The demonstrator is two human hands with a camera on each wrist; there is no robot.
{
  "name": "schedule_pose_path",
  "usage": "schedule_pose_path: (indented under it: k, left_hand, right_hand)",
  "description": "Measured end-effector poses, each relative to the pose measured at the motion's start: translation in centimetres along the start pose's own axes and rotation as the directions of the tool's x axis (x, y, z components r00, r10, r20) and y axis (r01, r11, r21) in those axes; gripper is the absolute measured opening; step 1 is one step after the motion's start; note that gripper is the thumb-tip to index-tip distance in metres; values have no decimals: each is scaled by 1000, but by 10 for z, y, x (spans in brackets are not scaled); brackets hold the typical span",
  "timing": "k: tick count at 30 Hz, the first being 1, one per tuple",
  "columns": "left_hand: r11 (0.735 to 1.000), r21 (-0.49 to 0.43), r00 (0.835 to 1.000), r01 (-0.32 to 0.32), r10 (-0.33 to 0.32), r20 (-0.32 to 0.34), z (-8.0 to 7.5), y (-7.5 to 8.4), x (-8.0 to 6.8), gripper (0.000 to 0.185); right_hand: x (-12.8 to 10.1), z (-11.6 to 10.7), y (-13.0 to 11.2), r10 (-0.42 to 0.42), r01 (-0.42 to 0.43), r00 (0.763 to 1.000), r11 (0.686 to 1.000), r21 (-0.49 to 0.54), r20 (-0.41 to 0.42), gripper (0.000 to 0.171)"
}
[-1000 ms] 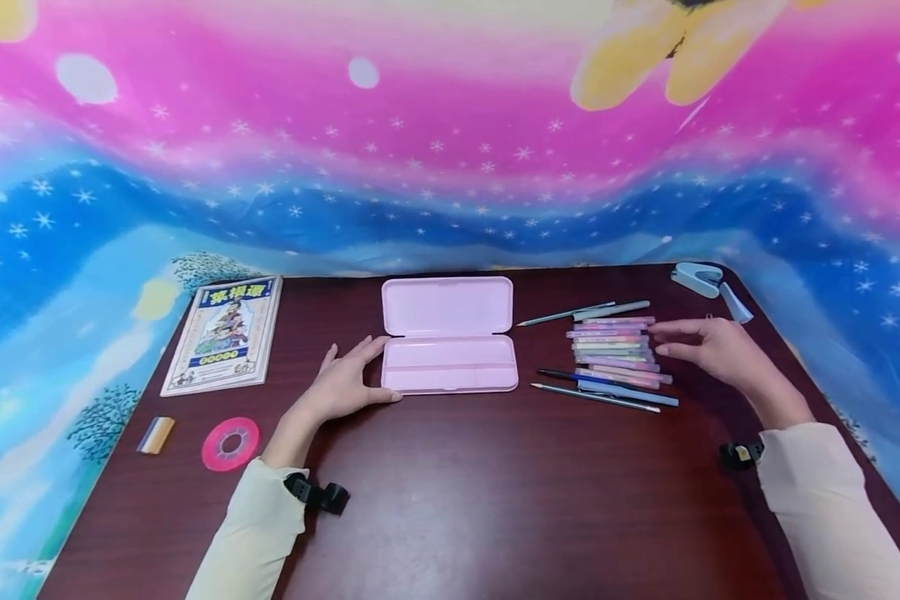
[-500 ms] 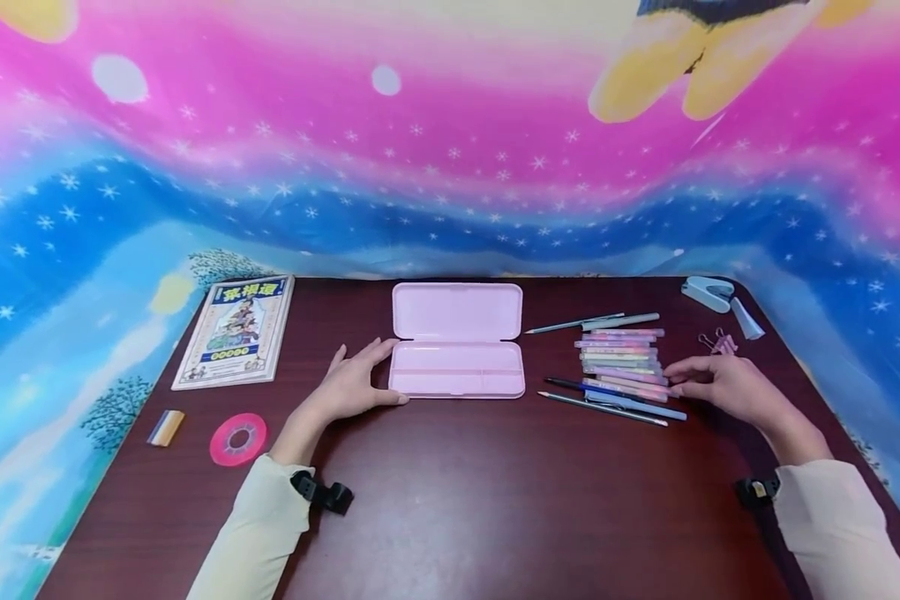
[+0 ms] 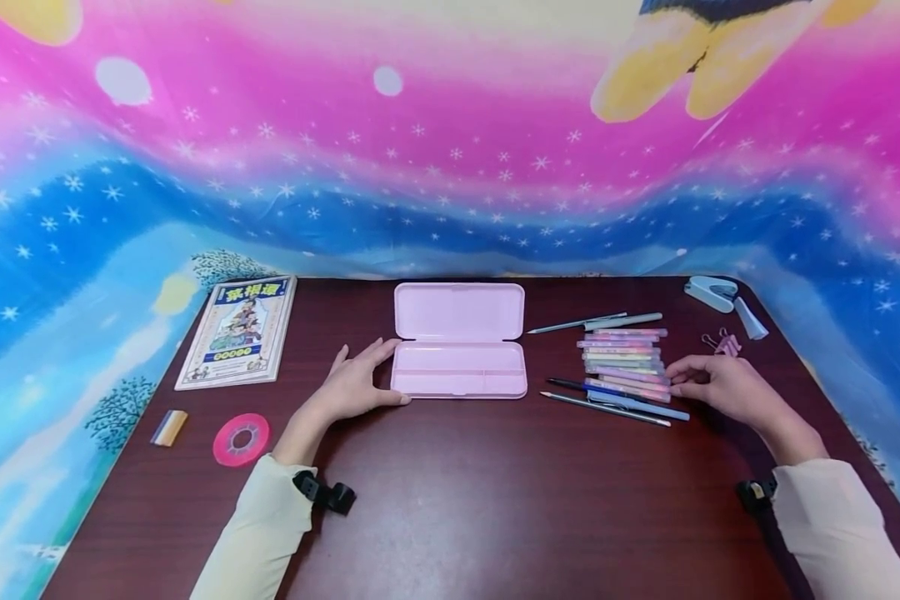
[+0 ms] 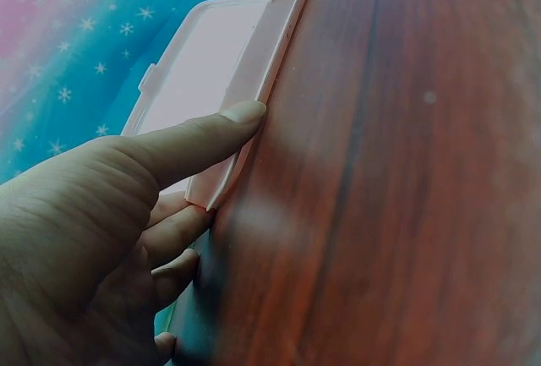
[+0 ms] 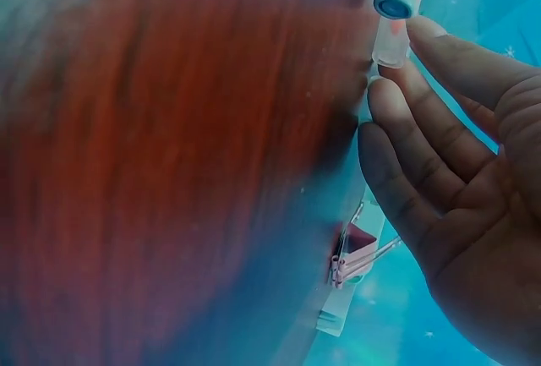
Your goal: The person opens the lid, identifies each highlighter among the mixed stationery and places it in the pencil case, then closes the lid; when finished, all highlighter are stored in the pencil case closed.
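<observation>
- Head view shows a pink case [image 3: 459, 310] in the middle of the brown table [image 3: 450, 508], with its lid folded back toward the bright cloth [image 3: 450, 167].
- On the case's left end is the left hand [image 3: 354, 385]. Its thumb presses the front corner, its pointing finger touches near the hinge, and the case sits between them, so the hand is spread wide and holds it.
- To the right of the case lies a row of colored pens [image 3: 624, 357], side by side.
- At the right end of that row is the right hand [image 3: 735, 392]. Its thumb and fingers are bent a little, with a small gap, around a clear pen end [image 5: 390, 45] in the right wrist view. I cannot tell if it has hold of it.
- Near the front of the row are a dark blue pen [image 3: 568, 384], a light blue pen [image 3: 648, 407] and a pencil [image 3: 607, 409].
- Behind the row are a gray-green pen [image 3: 633, 320] and another pencil [image 3: 558, 326].
- A pink clip [image 3: 729, 344] is just past the right hand, and a pale blue stapler [image 3: 711, 293] is farther back.
- Over on the left are a book [image 3: 236, 333], a pink ring [image 3: 223, 442] and a small striped block [image 3: 168, 428].
</observation>
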State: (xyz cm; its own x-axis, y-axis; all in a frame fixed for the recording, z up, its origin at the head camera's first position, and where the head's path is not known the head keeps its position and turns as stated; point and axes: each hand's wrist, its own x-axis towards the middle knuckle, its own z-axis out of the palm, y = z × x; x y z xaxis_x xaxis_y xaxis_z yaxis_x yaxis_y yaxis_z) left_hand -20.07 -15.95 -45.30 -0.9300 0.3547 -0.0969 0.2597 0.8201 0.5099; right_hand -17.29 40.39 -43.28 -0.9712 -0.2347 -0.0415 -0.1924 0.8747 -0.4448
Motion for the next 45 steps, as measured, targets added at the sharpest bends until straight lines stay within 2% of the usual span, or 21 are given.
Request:
schedule_pose_path:
  k: [10, 16, 19, 25, 34, 41, 45]
  left_hand:
    - [1000, 6, 1000, 6, -6, -4, 0, -1, 0, 98]
    - [1000, 8, 1000, 6, -6, -1, 0, 0, 0, 97]
    - [1000, 9, 1000, 6, -6, 2, 0, 1, 0, 97]
    - [1000, 7, 1000, 8, -8, 4, 0, 1, -1, 97]
    - [1000, 10, 1000, 14, -14, 8, -1, 0, -1, 97]
    - [1000, 10, 1000, 10, -10, 5, 0, 0, 0, 97]
    - [1000, 13, 1000, 11, -11, 5, 0, 0, 0, 97]
  right_hand:
    - [4, 1, -12, -50, 51, 998, 998, -44, 30, 24]
    - [3, 1, -9, -77, 79, 996, 996, -37, 40, 26]
    - [1, -1, -6, -114, 114, 994, 991, -65, 2, 25]
    - [-1, -9, -6, -207, 179, 971, 963, -202, -123, 19]
    - [9, -14, -21, -186, 162, 964, 977, -139, -190, 17]
    - [29, -10, -45, -227, 216, 956, 973, -79, -183, 19]
    - [42, -2, -61, -221, 219, 958, 975, -36, -181, 17]
